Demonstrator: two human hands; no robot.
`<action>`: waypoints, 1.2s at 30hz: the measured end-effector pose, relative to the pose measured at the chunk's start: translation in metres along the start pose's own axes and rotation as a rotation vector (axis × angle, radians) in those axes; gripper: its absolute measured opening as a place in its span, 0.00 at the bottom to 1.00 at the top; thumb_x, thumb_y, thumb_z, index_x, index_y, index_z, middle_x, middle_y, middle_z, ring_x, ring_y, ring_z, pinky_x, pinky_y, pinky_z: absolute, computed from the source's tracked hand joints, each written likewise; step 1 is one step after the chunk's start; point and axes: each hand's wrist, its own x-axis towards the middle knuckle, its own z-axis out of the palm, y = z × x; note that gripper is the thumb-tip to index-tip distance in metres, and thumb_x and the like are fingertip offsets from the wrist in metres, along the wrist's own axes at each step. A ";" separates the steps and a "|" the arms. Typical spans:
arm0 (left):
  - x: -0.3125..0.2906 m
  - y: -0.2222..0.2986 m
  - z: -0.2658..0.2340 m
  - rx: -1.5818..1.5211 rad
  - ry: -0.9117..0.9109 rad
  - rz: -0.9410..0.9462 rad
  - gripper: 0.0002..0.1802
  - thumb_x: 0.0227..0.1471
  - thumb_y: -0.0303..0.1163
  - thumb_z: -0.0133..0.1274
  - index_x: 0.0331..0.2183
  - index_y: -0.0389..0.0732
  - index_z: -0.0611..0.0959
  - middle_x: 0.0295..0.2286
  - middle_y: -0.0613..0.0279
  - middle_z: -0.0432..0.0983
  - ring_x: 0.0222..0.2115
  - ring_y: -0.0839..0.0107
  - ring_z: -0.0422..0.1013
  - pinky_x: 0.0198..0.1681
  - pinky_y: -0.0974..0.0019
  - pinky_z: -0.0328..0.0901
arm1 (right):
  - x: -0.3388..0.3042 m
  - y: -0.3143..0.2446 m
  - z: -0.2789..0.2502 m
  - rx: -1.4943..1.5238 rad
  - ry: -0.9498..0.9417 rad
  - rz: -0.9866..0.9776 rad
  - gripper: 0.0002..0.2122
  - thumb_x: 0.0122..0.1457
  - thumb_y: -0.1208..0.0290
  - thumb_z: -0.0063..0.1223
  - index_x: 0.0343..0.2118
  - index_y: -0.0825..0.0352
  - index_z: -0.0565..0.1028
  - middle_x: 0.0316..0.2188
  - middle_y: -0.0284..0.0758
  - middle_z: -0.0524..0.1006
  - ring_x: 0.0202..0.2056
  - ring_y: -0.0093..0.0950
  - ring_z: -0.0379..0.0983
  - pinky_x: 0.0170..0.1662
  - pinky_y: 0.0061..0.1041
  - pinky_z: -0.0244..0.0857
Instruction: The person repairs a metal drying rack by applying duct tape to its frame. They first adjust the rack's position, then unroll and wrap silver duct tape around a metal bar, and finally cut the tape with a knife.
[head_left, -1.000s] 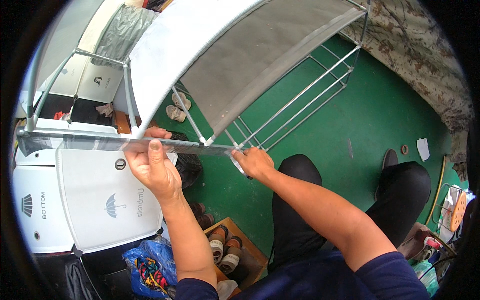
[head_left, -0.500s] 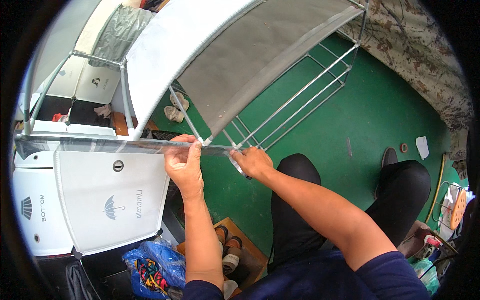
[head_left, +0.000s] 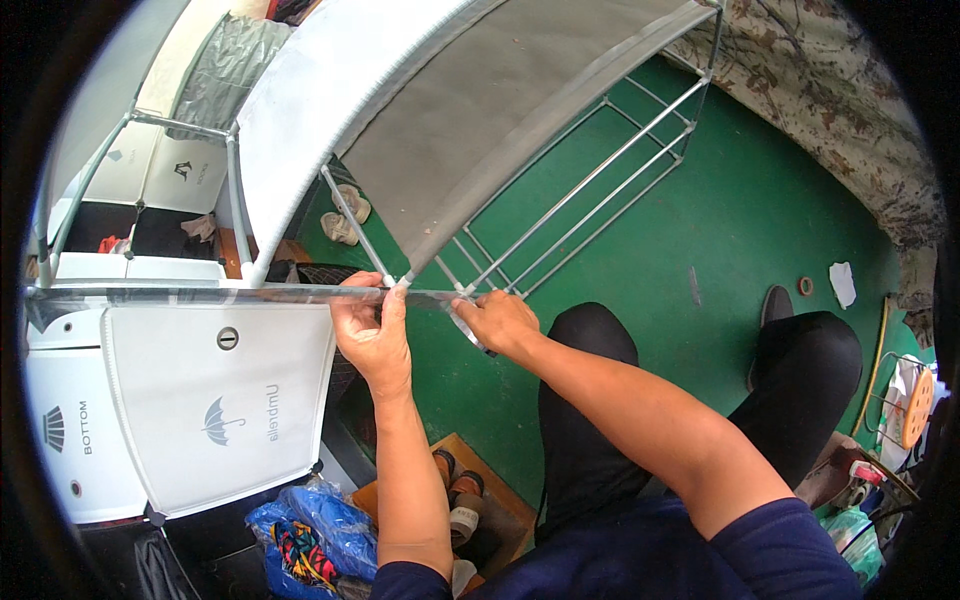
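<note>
head view: clear tape runs along the metal frame, past a white box; the left hand pinches it between thumb and fingers; the right hand curls its fingers round the tape roll.

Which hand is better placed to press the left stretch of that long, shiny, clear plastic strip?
Probably the left hand: it pinches the clear plastic strip nearer that stretch, thumb toward the camera. The right hand is farther right, holding near the strip's right end.

room right of the right hand; metal rods block ahead
</note>
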 end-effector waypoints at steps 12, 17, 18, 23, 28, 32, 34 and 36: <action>-0.008 -0.015 0.002 0.032 0.046 0.041 0.26 0.52 0.14 0.65 0.49 0.36 0.72 0.44 0.58 0.74 0.42 0.72 0.73 0.48 0.67 0.70 | -0.002 -0.002 -0.002 0.004 -0.020 0.012 0.30 0.63 0.42 0.50 0.37 0.72 0.85 0.41 0.56 0.83 0.47 0.52 0.81 0.52 0.47 0.72; -0.019 -0.034 0.000 -0.008 0.027 -0.065 0.21 0.55 0.16 0.65 0.47 0.37 0.73 0.40 0.59 0.78 0.38 0.75 0.75 0.45 0.70 0.72 | 0.000 -0.001 -0.001 0.021 -0.022 0.006 0.30 0.63 0.42 0.51 0.37 0.72 0.85 0.41 0.55 0.83 0.47 0.52 0.81 0.52 0.47 0.72; -0.019 -0.039 0.001 -0.014 0.022 -0.079 0.21 0.55 0.16 0.65 0.47 0.36 0.74 0.40 0.59 0.79 0.38 0.75 0.76 0.45 0.70 0.72 | 0.000 -0.001 -0.002 0.018 -0.025 0.008 0.30 0.63 0.42 0.51 0.37 0.72 0.85 0.41 0.55 0.83 0.47 0.52 0.81 0.52 0.47 0.72; -0.024 -0.047 -0.001 -0.018 0.006 -0.147 0.12 0.55 0.18 0.65 0.40 0.35 0.80 0.39 0.57 0.82 0.37 0.75 0.76 0.46 0.69 0.71 | -0.001 -0.006 -0.003 -0.008 -0.035 0.034 0.30 0.63 0.42 0.51 0.40 0.72 0.85 0.43 0.55 0.83 0.49 0.52 0.81 0.53 0.46 0.72; -0.024 -0.040 0.001 0.007 -0.016 -0.170 0.09 0.56 0.18 0.65 0.38 0.35 0.81 0.40 0.56 0.82 0.37 0.75 0.76 0.46 0.70 0.70 | -0.002 -0.007 -0.005 -0.026 -0.043 0.051 0.30 0.63 0.42 0.52 0.43 0.72 0.85 0.45 0.55 0.83 0.50 0.52 0.80 0.54 0.46 0.72; -0.026 -0.039 -0.001 0.002 -0.041 -0.137 0.09 0.57 0.18 0.64 0.38 0.34 0.80 0.41 0.54 0.82 0.38 0.74 0.76 0.46 0.70 0.70 | -0.004 -0.008 -0.007 -0.023 -0.043 0.063 0.30 0.62 0.42 0.52 0.43 0.71 0.85 0.46 0.55 0.82 0.51 0.52 0.80 0.55 0.46 0.71; -0.027 -0.038 0.001 0.010 -0.039 -0.143 0.09 0.57 0.17 0.64 0.38 0.34 0.80 0.41 0.52 0.82 0.38 0.74 0.76 0.46 0.70 0.70 | -0.004 -0.007 -0.007 -0.024 -0.047 0.064 0.30 0.62 0.42 0.52 0.43 0.71 0.85 0.46 0.55 0.82 0.51 0.52 0.79 0.55 0.46 0.71; -0.028 -0.038 0.001 0.002 -0.040 -0.141 0.09 0.57 0.17 0.63 0.37 0.34 0.79 0.41 0.52 0.82 0.38 0.74 0.76 0.46 0.70 0.70 | -0.004 -0.006 -0.007 -0.021 -0.058 0.057 0.30 0.62 0.42 0.52 0.43 0.71 0.85 0.46 0.55 0.82 0.51 0.52 0.79 0.55 0.46 0.71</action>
